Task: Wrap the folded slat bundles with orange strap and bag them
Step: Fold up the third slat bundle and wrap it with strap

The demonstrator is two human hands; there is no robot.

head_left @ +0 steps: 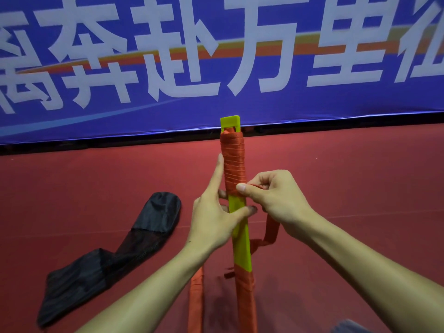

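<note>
Centrally in the head view, a flat yellow-green slat bundle (241, 236) stood upright over the red floor (360, 179), its top and bottom bound in ribbed turns of woven orange strap (234, 162). The left grip (213, 217) curled round the bare middle, forefinger straight along the wrapping. The right grip (276, 195) pinched the strap at the upper wrap's lower edge. A limp black mesh bag (101, 260) lay crumpled to the left.

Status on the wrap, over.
Copy: left hand grips bundle, right hand pinches strap at upper wrap's lower edge. Both ends wrapped, middle bare. Bag lies on floor at left. Nothing in the way.
</note>
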